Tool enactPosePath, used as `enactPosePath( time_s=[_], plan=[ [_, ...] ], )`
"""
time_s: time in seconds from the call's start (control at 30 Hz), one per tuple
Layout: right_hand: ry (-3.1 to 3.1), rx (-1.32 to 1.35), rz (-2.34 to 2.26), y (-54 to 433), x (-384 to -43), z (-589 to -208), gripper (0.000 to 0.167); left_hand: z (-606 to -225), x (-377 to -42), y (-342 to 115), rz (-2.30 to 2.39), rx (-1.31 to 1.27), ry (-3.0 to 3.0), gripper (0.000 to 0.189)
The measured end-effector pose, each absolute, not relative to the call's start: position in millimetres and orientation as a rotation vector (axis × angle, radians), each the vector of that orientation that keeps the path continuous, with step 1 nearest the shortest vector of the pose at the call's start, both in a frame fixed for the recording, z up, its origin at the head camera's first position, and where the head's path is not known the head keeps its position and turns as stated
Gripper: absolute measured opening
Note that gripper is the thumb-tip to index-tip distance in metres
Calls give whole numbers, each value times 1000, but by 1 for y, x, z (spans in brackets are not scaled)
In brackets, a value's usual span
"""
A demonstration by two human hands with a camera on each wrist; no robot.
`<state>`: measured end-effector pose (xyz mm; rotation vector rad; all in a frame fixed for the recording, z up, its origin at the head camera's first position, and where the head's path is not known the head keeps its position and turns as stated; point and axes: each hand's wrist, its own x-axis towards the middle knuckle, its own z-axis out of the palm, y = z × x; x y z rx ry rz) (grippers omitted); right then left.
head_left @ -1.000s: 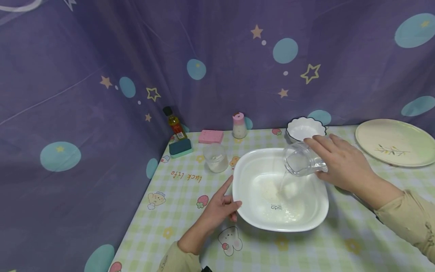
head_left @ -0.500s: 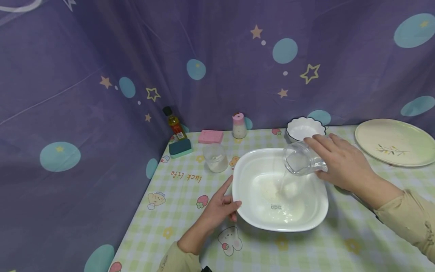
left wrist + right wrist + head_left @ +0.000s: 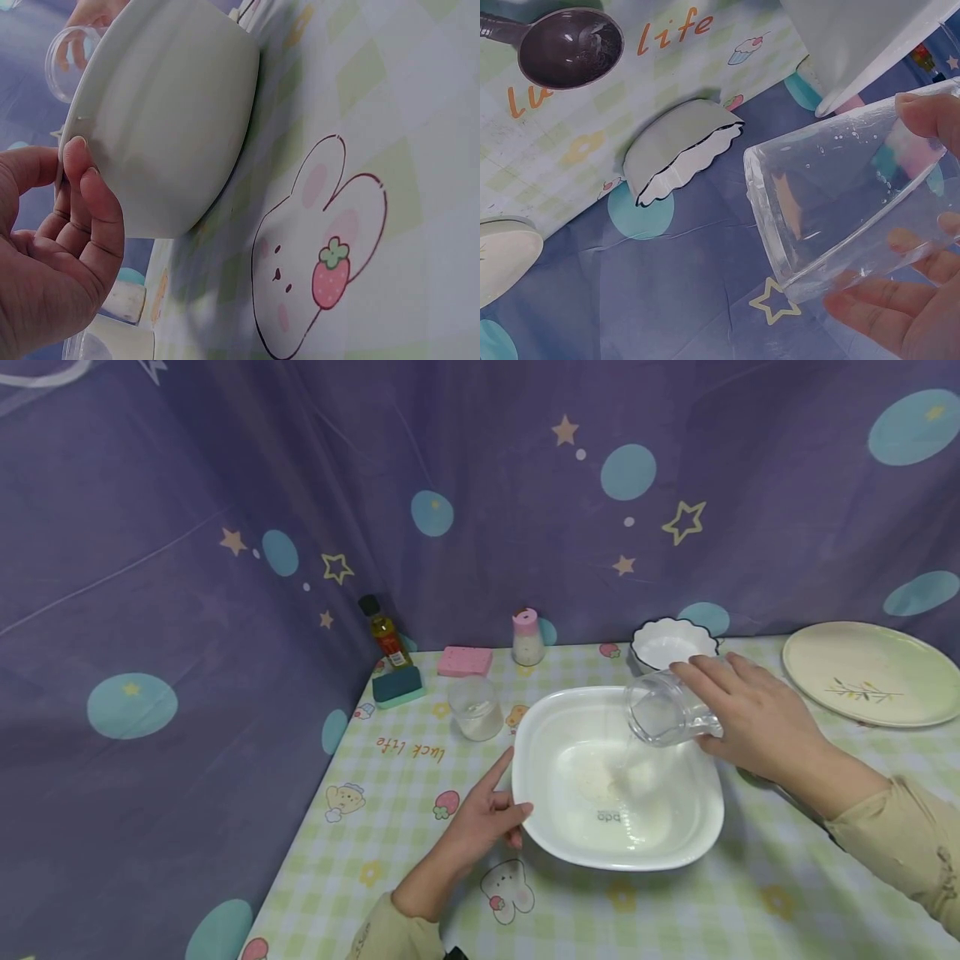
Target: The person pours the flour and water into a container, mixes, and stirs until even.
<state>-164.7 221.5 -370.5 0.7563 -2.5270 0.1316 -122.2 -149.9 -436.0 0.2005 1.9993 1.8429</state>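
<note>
A white basin (image 3: 551, 827) stands on the checked tablecloth, with whitish grains and water at its bottom. My left hand (image 3: 480, 817) pinches its left rim between thumb and fingers; the left wrist view shows the fingers (image 3: 97, 217) curled under the rim. In my right hand (image 3: 761, 718) is a clear glass (image 3: 660, 710), tipped sideways over the basin's right part. A thin stream of water runs from its mouth into the basin. Seen from the right wrist, the glass (image 3: 840, 187) lies between thumb and fingers, droplets on its wall and a little water along its lower side.
Behind the basin are a scalloped white bowl (image 3: 671, 643), a pink-capped shaker (image 3: 528, 639), a pink sponge (image 3: 465, 662), a green sponge (image 3: 398, 687) and an oil bottle (image 3: 388, 635). A glass of white grains (image 3: 477, 718) stands left, a plate (image 3: 873, 672) right. A dark ladle (image 3: 570, 46) lies beneath my right arm.
Water keeps running from the tipped glass into the basin, and the glints on the water have shifted. Both hands hold almost the same positions.
</note>
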Motion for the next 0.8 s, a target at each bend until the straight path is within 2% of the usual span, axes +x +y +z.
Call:
enactPosePath(
  time_s=[0.8],
  plan=[
    [-2697, 563, 424, 225, -167, -367, 97, -435, -122, -151, 1846, 192, 1993, 81]
  ],
)
